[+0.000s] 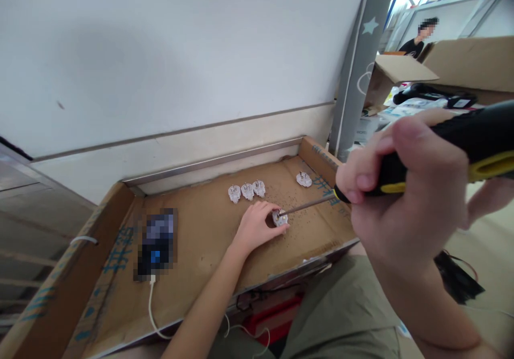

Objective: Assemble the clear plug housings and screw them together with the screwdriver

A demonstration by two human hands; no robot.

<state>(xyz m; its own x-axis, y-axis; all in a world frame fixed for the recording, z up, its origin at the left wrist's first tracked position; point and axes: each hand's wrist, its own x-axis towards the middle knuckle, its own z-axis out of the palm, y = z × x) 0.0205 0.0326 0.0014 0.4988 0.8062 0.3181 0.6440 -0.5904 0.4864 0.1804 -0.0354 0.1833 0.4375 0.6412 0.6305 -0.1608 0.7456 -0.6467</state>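
Note:
My left hand [259, 224] pinches a small white plug part [281, 219] against the cardboard surface, thumb and fingers on either side of it. My right hand [409, 188] is wrapped round the black and yellow handle of a screwdriver [309, 205]. Its long metal shaft points left and down, and the tip meets the plug part; whether it sits in a screw is too small to tell. Behind my left hand stand three similar white plug parts [247, 190] in a row, metal pins upward. Another white plug part [304, 178] lies farther right.
Cardboard [193, 295] lines the work surface, with raised sides. A phone-like dark device [156, 246], blurred, lies at left on a white cable [151, 305]. Dark crumbs are scattered near the plug parts. A white wall rises behind. Open boxes [469, 65] and a seated person [415, 43] are at back right.

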